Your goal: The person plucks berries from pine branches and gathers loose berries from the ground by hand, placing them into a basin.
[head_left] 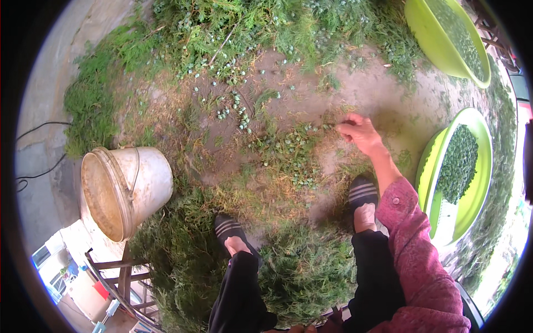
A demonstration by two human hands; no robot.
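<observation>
My right hand (pixel 360 133) reaches over the ground, its fingers drawn together in a pinch. Whatever they hold, if anything, is too small to make out. Just left of the fingertips lies a loose pile of small blue-green cones (pixel 294 145) mixed with bits of foliage. More cones (pixel 242 117) are scattered on the bare soil farther left. At the lower edge, a sliver of skin between my legs seems to be my left hand (pixel 302 328); its fingers are mostly cut off from view.
A dirty white bucket (pixel 147 175) lies tipped at left. Cut evergreen branches (pixel 266 33) are heaped at the far side. A lime-green basin (pixel 482 208) with green cones stands at right, another basin (pixel 430 39) beyond it. My dark slippers (pixel 363 191) flank the pile.
</observation>
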